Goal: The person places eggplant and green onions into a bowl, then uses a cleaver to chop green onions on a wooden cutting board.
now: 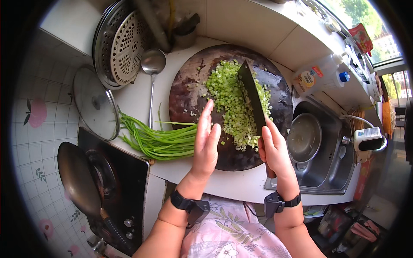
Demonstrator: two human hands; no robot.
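My right hand (275,148) grips the wooden handle of a cleaver (253,96). The dark blade stands on edge across a pile of chopped green onion (226,88), with green bits on both sides of it. Beneath lies a round, dark, worn chopping board (189,92). My left hand (205,146) is held upright at the board's near left edge, fingers straight, palm toward the pile, with nothing in it. Behind that hand a bunch of whole green onions (161,139) lies on the counter, its right-hand ends hidden by the hand.
A ladle (152,69), perforated steamer trays (127,49) and a glass lid (97,103) are at the left. A wok (79,178) sits by the black stove (122,172). Right of the board, a sink (325,161) holds a metal bowl (304,137). A plastic bottle (312,77) stands behind the sink.
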